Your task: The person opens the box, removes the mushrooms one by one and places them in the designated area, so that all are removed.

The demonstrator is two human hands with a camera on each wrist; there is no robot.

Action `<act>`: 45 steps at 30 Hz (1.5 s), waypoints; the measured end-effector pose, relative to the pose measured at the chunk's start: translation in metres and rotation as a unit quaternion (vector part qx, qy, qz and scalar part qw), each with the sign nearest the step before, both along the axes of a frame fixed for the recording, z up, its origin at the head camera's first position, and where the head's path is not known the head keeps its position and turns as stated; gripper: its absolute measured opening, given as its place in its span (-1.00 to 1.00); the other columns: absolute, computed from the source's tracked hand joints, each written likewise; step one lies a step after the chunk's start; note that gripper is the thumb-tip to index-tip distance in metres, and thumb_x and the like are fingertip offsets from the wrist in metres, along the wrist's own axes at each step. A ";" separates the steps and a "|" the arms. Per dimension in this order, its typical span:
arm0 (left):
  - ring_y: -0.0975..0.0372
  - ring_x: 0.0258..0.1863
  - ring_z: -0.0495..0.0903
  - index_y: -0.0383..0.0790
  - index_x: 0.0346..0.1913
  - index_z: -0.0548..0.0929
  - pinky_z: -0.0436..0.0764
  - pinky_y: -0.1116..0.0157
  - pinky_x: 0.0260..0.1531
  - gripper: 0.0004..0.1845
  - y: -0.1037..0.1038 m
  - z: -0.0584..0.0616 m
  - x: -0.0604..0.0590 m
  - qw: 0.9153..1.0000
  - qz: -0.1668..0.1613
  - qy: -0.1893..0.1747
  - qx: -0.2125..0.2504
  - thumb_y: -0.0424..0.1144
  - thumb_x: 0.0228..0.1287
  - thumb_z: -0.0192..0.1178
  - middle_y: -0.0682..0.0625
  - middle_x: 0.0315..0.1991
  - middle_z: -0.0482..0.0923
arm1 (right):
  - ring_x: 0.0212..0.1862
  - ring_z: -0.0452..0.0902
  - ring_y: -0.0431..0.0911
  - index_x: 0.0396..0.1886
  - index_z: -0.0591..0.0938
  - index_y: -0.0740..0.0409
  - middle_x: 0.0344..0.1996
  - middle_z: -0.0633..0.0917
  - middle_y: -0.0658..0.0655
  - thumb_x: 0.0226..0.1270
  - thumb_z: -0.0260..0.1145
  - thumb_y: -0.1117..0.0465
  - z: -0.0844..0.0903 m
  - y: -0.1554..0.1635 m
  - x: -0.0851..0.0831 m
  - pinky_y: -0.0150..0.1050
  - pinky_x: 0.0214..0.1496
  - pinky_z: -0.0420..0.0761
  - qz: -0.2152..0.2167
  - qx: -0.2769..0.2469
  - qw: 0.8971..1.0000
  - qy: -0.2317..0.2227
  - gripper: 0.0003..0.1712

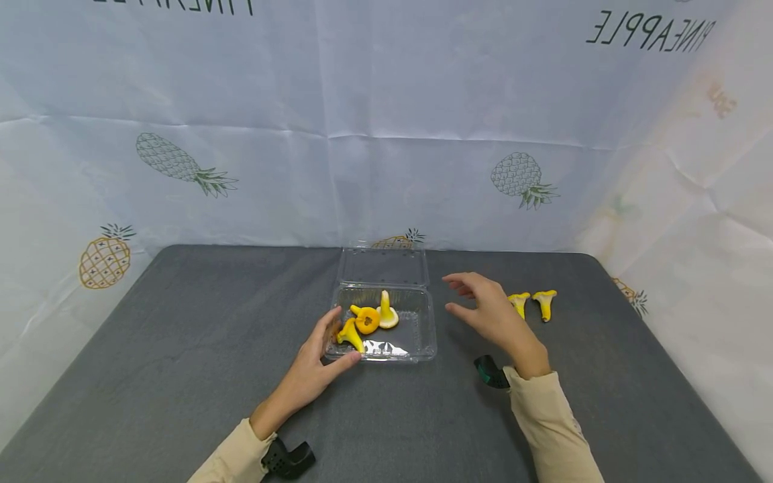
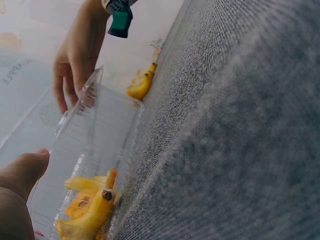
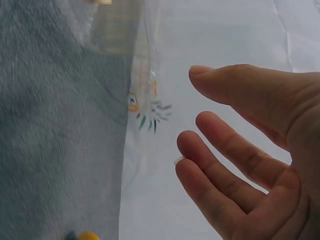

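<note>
A clear plastic clamshell container (image 1: 417,332) lies with its lid (image 1: 383,267) folded back away from me. Three yellow chanterelle mushrooms sit in its left part: one lying at the front (image 1: 350,334), one cap toward me (image 1: 366,320), one with its stem up (image 1: 386,312). My left hand (image 1: 311,369) holds the front left corner, thumb at the front rim and fingers along the left wall. To the container's right, my right hand (image 1: 492,315) hovers with fingers loosely bent and nothing between them, as the right wrist view also shows.
Two more chanterelles, one partly behind the right hand (image 1: 519,302) and one beside it (image 1: 545,305), lie on the dark grey table (image 1: 181,349). A white pineapple-print curtain (image 1: 386,181) hangs behind the table's far edge.
</note>
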State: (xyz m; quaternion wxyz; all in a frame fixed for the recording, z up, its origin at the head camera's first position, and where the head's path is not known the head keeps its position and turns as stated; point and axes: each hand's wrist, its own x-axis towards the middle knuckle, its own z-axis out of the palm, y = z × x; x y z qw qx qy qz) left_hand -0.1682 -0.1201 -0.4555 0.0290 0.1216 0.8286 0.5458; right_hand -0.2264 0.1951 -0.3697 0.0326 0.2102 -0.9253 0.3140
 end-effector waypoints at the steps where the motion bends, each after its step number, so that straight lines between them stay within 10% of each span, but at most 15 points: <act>1: -0.09 0.56 0.06 -0.11 0.59 -0.06 0.15 -0.19 0.48 -0.06 0.000 0.000 0.000 1.000 0.000 0.001 0.000 -0.10 0.34 0.30 -0.17 0.60 -0.08 | 0.11 0.59 0.21 0.27 0.52 0.27 0.15 0.60 0.31 0.26 0.42 0.33 -0.001 -0.002 0.000 0.14 0.16 0.62 0.003 -0.001 1.000 -0.001 -0.43; 45: -0.10 0.56 0.05 -0.10 0.59 -0.08 0.13 -0.22 0.48 -0.06 0.000 -0.002 -0.001 1.000 -0.002 -0.009 0.008 -0.10 0.35 0.29 -0.19 0.60 -0.08 | 0.14 0.59 0.07 0.22 0.58 0.20 0.14 0.59 0.16 0.25 0.44 0.32 -0.030 -0.071 0.012 0.00 0.14 0.66 0.055 0.033 0.998 0.016 -0.48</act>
